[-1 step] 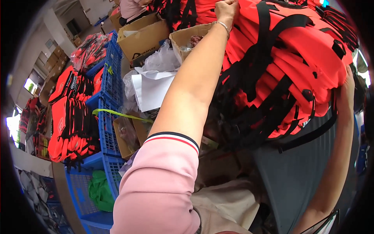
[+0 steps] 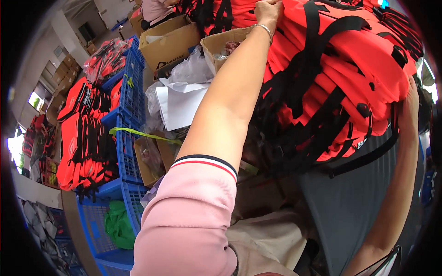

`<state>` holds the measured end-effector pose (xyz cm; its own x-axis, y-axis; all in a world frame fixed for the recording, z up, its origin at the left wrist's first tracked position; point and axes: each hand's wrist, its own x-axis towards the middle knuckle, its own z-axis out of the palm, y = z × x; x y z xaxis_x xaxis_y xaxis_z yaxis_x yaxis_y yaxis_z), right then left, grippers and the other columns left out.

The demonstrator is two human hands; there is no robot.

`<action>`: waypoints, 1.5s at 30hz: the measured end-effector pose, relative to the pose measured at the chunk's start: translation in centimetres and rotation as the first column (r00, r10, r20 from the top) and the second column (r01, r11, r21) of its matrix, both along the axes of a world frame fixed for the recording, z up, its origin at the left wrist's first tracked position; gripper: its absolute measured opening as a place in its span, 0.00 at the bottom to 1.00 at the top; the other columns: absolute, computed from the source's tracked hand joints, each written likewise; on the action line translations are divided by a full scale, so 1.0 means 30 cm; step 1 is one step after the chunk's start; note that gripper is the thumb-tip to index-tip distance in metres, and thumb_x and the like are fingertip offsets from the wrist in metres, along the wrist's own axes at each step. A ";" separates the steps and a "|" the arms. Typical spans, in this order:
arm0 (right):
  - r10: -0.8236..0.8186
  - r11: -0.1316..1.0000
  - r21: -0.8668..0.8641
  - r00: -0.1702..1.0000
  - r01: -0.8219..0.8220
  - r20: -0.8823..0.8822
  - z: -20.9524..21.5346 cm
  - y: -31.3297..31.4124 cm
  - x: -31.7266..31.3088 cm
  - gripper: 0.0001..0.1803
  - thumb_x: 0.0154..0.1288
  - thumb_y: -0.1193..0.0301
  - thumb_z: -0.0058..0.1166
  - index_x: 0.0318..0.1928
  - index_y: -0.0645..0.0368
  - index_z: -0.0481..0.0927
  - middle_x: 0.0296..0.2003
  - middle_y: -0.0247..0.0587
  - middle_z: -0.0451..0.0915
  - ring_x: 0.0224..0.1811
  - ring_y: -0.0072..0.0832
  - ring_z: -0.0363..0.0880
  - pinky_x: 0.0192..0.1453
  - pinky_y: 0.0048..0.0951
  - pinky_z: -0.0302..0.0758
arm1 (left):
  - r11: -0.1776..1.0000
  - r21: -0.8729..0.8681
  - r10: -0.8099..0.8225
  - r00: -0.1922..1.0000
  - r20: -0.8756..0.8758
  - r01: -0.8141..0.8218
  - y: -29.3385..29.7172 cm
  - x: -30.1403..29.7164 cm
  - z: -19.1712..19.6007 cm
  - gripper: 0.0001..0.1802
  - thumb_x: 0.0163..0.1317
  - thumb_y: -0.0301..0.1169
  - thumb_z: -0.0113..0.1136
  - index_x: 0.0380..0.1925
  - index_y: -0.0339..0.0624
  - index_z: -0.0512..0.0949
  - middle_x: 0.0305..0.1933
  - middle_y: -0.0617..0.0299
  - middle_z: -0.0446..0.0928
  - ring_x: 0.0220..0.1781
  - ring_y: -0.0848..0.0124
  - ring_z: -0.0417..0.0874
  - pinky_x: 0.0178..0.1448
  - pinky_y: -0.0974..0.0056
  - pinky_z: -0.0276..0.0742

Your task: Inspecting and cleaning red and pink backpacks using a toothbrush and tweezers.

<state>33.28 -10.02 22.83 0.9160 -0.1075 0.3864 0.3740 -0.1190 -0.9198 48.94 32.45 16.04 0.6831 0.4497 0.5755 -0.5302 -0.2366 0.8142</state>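
A thick pile of red bags (image 2: 368,60) with black straps and buckles fills the upper right. My left hand (image 2: 268,12), a bangle at its wrist, is closed on the red fabric at the pile's far left. Against the right end of the pile lies my right hand (image 2: 408,103); most of its fingers are hidden by the bags, so its grip does not show. Black straps (image 2: 299,124) hang in a tangle over the pile's left side. Below it, one loose strap (image 2: 363,164) trails across a grey cloth surface (image 2: 350,207).
Blue plastic crates (image 2: 129,154) stand at left, with stacked red-and-black items (image 2: 80,152) beside them and green cloth (image 2: 119,225) in one. Cardboard boxes (image 2: 168,46), clear plastic and white paper sheets (image 2: 182,108) lie between crates and pile. Another person (image 2: 155,11) is at the far side.
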 end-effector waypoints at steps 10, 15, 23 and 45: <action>-0.110 0.904 -0.395 0.982 0.162 0.151 -0.223 -0.075 -0.425 0.35 0.74 0.52 0.46 0.73 0.55 0.60 0.69 0.41 0.64 0.64 0.26 0.66 0.66 0.33 0.63 | 0.913 0.163 0.351 0.924 0.150 -0.373 -0.054 -0.291 -0.092 0.22 0.67 0.46 0.54 0.32 0.36 0.85 0.26 0.52 0.83 0.33 0.53 0.84 0.44 0.51 0.75; -0.296 0.897 -0.343 0.955 0.279 0.003 -0.392 -0.062 -0.875 0.31 0.70 0.68 0.54 0.71 0.60 0.64 0.65 0.46 0.69 0.64 0.25 0.67 0.63 0.27 0.67 | 0.750 0.387 0.450 0.843 0.295 -0.536 0.018 -0.749 -0.324 0.15 0.69 0.35 0.54 0.48 0.40 0.83 0.42 0.49 0.83 0.47 0.51 0.81 0.55 0.52 0.75; -0.546 0.831 -0.128 0.750 0.541 -0.375 -0.618 -0.397 -1.525 0.23 0.68 0.72 0.54 0.62 0.63 0.71 0.49 0.43 0.80 0.31 0.20 0.79 0.39 0.25 0.77 | 0.938 -0.096 -0.316 0.704 -0.636 0.334 -0.237 -1.520 -1.036 0.15 0.74 0.33 0.51 0.54 0.37 0.78 0.50 0.62 0.79 0.47 0.74 0.80 0.48 0.70 0.78; -0.961 -0.211 -0.823 0.041 0.527 0.273 -0.885 -1.368 -2.006 0.30 0.62 0.46 0.58 0.51 0.59 0.80 0.40 0.55 0.84 0.49 0.49 0.82 0.59 0.50 0.72 | 0.505 0.232 -0.350 0.443 -0.826 0.831 -0.600 -1.770 -1.028 0.12 0.68 0.24 0.54 0.46 0.35 0.83 0.45 0.54 0.85 0.48 0.62 0.83 0.58 0.61 0.75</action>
<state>-26.91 -51.04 -3.71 0.3089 -0.7891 0.5310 -0.8279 -0.4979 -0.2583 -4.15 14.44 -14.80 0.8698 -0.4656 -0.1635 -0.1580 -0.5767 0.8016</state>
